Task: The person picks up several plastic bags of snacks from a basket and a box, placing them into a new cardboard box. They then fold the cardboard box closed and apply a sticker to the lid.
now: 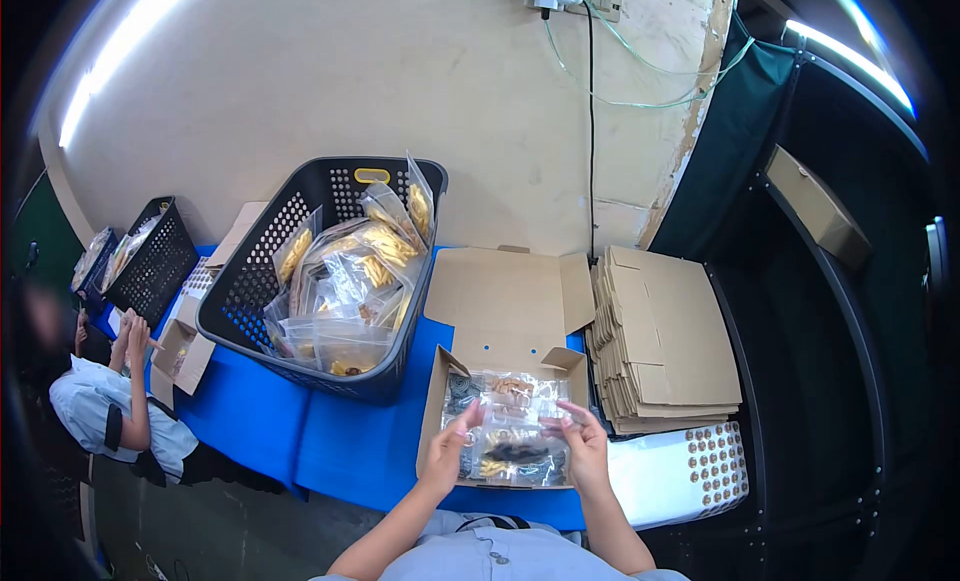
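An open cardboard box (430, 449) lies in front of me on the blue-covered table, its lid raised at the back. Inside are clear plastic bags with reddish-brown pieces, yellow pieces and grey-blue material. Over the box, my left hand (450, 449) and my right hand (586, 449) grip opposite sides of a clear plastic bag (515, 449) with something dark in it. Fingers and thumb are closed at its edges on each side. Glare on the plastic hides where this bag ends and those beneath begin.
A black perforated basket (235, 319) holds several bags of yellow pieces at the left. Flattened cardboard boxes (690, 331) are stacked at the right, beside a white sheet with round brown dots (716, 466). A co-worker (125, 411) handles another box (182, 356) far left.
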Available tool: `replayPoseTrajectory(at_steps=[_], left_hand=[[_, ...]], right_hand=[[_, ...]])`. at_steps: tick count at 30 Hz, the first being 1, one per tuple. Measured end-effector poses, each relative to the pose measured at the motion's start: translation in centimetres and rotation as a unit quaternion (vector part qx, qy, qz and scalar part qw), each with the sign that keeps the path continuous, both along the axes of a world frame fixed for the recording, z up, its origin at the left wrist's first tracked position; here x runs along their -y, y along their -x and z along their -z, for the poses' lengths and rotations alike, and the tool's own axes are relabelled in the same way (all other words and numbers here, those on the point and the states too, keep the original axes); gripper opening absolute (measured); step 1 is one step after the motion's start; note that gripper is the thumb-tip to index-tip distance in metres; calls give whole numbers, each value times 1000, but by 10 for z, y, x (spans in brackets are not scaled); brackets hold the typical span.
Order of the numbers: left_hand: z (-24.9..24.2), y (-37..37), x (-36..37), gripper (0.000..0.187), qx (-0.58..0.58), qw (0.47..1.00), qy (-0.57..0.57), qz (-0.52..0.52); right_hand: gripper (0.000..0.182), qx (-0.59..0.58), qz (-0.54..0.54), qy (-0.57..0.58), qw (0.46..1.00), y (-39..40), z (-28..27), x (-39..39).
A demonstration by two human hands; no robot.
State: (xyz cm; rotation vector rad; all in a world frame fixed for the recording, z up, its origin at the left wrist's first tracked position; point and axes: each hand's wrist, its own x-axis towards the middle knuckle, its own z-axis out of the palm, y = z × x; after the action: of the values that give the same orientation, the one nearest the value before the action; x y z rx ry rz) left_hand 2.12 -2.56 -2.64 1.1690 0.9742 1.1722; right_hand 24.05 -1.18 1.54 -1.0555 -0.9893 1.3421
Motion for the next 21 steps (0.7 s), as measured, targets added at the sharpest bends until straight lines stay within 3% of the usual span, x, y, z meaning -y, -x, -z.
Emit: replayPoseTrajectory(at_steps=[2,3,5,6,7,8,11,12,13,14,15,17,19,20,21], left_hand=[[-33,0,-2,51,-5,999,-14,-46],[-27,-3,-2,51,-5,999,-15,-46],[-8,-14,1,56,-114,981,-129,92],[-13,-26,6,69,-103,981,-153,66],[-17,-32,10,69,-103,980,-155,65],[-19,-36,13,72,-94,983,-149,41],[-13,-41,18,71,-101,985,-139,-27],[-12,-42,18,64,-63,995,-68,-33],[-11,-43,18,57,-26,999,4,-39],[-12,-44,21,40,-5,999,22,-47],[-11,-43,18,40,-5,999,18,-49],[-7,-37,17,35,20,999,-10,-28],[-8,-31,17,37,30,1000,-6,1],[-8,-28,16,41,41,999,-3,31],[-10,-24,13,41,40,999,-5,31]], right_hand=[[32,12,22,-19,1000,10,-1,4],[34,23,43,-38,998,16,0,6],[36,80,7,-71,994,26,14,16],[37,127,-30,-105,986,35,8,23],[37,173,-67,-140,973,40,6,27],[37,112,-72,-150,980,42,12,25],[37,149,-94,-113,978,39,11,18],[44,76,-56,-42,995,42,6,21],[44,76,-56,-43,995,41,10,18],[48,143,41,-100,984,40,18,11],[52,206,136,-156,957,41,16,6],[55,201,183,-142,952,38,6,0],[46,136,-39,-50,989,16,34,-12],[28,67,-66,5,996,7,39,-13],[28,66,-66,3,996,2,37,-15]])
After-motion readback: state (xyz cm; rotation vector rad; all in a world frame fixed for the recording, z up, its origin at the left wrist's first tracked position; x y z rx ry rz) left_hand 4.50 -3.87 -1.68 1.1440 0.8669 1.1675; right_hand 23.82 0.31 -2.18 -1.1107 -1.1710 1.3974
